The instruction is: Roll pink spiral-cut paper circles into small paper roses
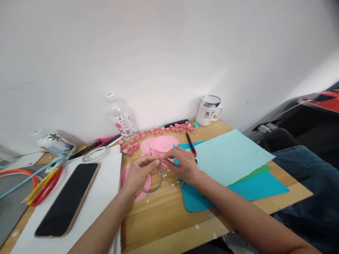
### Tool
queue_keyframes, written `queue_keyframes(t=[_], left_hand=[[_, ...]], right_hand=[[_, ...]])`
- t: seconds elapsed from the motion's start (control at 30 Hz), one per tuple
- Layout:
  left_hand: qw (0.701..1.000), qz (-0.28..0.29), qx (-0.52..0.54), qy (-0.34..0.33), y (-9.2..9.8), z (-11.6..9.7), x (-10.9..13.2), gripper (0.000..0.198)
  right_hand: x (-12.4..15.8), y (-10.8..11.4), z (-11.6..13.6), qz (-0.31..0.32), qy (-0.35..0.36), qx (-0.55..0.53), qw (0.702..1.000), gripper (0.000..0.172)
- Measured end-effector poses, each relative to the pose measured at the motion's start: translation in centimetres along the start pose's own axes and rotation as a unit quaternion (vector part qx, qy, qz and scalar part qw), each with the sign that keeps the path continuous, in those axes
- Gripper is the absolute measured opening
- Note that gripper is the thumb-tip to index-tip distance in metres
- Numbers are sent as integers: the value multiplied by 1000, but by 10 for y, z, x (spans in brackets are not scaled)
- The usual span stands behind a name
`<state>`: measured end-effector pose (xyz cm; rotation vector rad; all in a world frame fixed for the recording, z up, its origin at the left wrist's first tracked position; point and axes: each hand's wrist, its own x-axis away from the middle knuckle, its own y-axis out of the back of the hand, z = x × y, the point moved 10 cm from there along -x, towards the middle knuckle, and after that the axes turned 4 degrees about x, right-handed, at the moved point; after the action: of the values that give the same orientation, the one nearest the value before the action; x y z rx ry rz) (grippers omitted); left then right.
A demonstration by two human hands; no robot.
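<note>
My left hand [139,173] and my right hand [184,164] meet over the middle of the table. Between their pinched fingertips is a small pink paper piece [160,159], mostly hidden by the fingers. Just behind them lies a pile of pink paper circles [161,144]. Below the fingers a roll of clear tape [161,181] rests partly on pink paper, half covered by my left hand. Several small pink folded paper pieces [156,129] stand in rows along the wall. White paper scraps [173,185] are scattered beside my right hand.
Light blue paper [230,155] lies over blue sheets [254,187] at right, near a red-black pen [190,144]. A mug [208,111] and a bottle [120,118] stand by the wall. At left are a phone [69,199], scissors [47,185] and another tape roll [95,153].
</note>
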<state>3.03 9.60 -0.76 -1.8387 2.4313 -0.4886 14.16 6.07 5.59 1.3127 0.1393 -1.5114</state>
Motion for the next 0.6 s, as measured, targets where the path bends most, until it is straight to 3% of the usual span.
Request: queue_keyframes(t=[0.1,0.2,0.33,0.43,0.5,0.6], left_hand=[[1000,12,-23,1,0,-1,0,12],[998,37,-49,4,-4,-3,1,13],[992,95,-84,10,-11,-3,5,12],[984,125,-124,24,-14,2,6,11],[984,120,-127,24,-13,5,5,13],[995,73,-67,2,-7,1,1,16]], right_hand=[[-2,2,-1,-3,-2,-44,999,11],[-4,-3,-10,29,-48,-138,989,13],[0,-19,-30,125,-164,-267,941,19],[4,-29,-28,206,-182,-301,913,25],[3,-29,-27,209,-181,-295,914,25],[1,-23,-32,145,-196,-279,929,23]])
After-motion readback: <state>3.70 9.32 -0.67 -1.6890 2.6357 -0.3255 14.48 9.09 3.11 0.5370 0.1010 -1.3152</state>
